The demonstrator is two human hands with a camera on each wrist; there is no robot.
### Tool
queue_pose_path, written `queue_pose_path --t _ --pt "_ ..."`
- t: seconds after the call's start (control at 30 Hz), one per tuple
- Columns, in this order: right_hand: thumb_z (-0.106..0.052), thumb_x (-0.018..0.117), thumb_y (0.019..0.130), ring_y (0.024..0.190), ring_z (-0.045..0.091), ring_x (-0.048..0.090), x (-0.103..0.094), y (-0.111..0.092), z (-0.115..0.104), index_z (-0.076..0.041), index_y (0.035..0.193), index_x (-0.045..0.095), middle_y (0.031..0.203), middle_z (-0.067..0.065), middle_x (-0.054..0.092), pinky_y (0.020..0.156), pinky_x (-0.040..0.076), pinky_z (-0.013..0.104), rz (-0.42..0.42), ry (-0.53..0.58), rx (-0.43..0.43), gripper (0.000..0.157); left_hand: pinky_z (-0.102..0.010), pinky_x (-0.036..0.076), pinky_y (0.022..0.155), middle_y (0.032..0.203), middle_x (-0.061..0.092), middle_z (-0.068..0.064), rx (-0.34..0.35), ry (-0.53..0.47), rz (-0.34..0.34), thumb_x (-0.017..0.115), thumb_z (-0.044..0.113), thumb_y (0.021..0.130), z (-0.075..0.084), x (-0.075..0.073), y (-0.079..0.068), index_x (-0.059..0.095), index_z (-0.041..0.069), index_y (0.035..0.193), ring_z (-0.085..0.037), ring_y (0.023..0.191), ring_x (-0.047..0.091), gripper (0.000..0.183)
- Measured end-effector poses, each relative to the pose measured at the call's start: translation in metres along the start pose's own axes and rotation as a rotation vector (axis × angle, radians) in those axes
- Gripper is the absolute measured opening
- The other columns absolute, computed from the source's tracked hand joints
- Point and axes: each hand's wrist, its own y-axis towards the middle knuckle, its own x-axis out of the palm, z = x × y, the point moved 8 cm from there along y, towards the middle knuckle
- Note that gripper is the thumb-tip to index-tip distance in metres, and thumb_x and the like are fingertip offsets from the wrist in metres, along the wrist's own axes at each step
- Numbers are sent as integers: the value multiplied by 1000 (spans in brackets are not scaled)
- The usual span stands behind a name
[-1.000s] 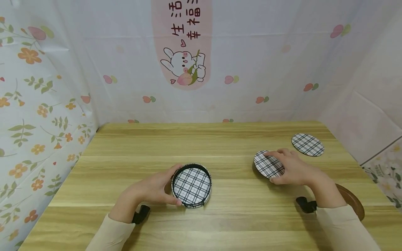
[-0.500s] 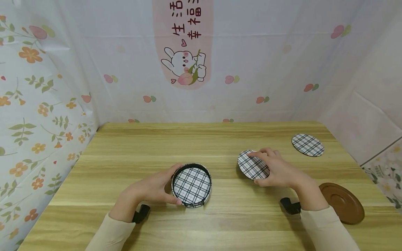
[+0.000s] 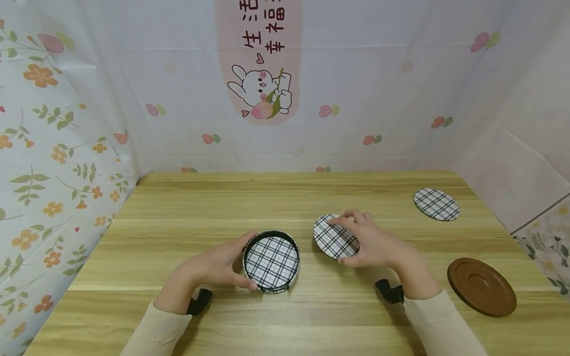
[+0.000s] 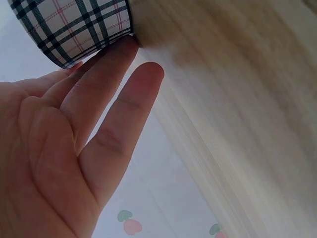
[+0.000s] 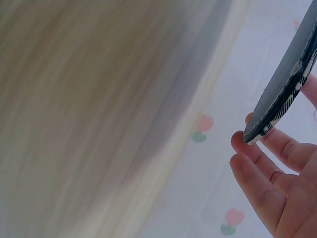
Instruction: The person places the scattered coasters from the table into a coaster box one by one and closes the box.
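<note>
A round plaid coaster holder (image 3: 290,285) stands on the table with a plaid coaster (image 3: 271,262) lying inside its dark rim. My left hand (image 3: 218,267) grips the holder's left side, thumb at the front and fingers behind; in the left wrist view, fingertips meet its plaid wall (image 4: 94,25). To the right, my right hand (image 3: 374,242) holds another plaid coaster (image 3: 331,237) by its edges, tilted above the table. The right wrist view shows this coaster's plain grey underside (image 5: 285,79) and the fingers curled at its rim.
One more plaid coaster (image 3: 436,204) lies flat at the table's back right. Nearer, on the right, lies a brown round lid-like disc (image 3: 482,287) with a ringed centre. A patterned curtain (image 3: 378,74) hangs behind the wooden table (image 3: 213,198).
My right hand has carried its coaster leftward, closer to the holder, uncovering the brown disc. My left hand and the holder have stayed in place.
</note>
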Motion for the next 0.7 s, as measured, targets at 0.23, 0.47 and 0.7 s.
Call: queue_pose_path --t 0.23,0.47,0.7 --pt "-29 82 69 125 36 39 6 8 -26 -29 143 48 140 11 42 92 50 54 -24 13 -45 81 -57 37 113 156 39 -15 -13 1 -3 83 50 75 -1 0 -1 18 11 159 -35 140 42 114" --pt "-29 82 68 127 30 38 13 15 -49 -33 146 46 143 8 39 94 50 50 -61 25 -93 85 -56 36 114 157 37 -16 -19 12 -8 82 51 75 -1 -2 -1 17 10 159 -36 140 42 114" --pt "-33 82 68 129 28 38 21 20 -73 -31 146 46 146 9 39 95 51 49 -88 20 -149 86 -55 36 114 158 37 -15 -28 6 -18 82 52 75 -1 0 0 17 10 159 -34 141 42 114"
